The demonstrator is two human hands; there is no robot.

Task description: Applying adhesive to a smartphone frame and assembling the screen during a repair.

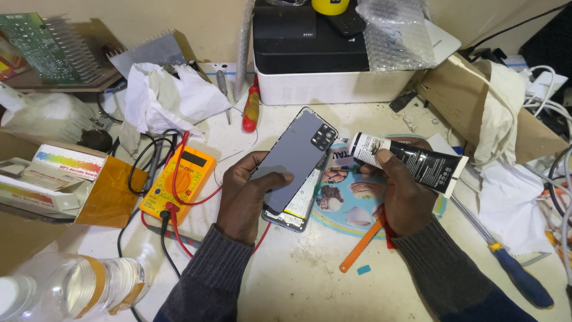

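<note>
My left hand (247, 194) holds a grey phone back cover (298, 155) with a camera cutout, tilted above an opened phone body (301, 206) that lies on the white table. My right hand (402, 194) grips a black glue tube (417, 164) with a white end, its tip pointing left close to the cover's upper right edge. An orange plastic pry tool (360, 245) lies under my right wrist on a round printed mat (342, 203).
A yellow multimeter (179, 179) with red and black leads sits to the left. A red-handled screwdriver (251, 110), crumpled white paper (167, 98), a white box (328, 83), a blue-handled screwdriver (512, 268) and a clear bottle (77, 286) surround the work spot.
</note>
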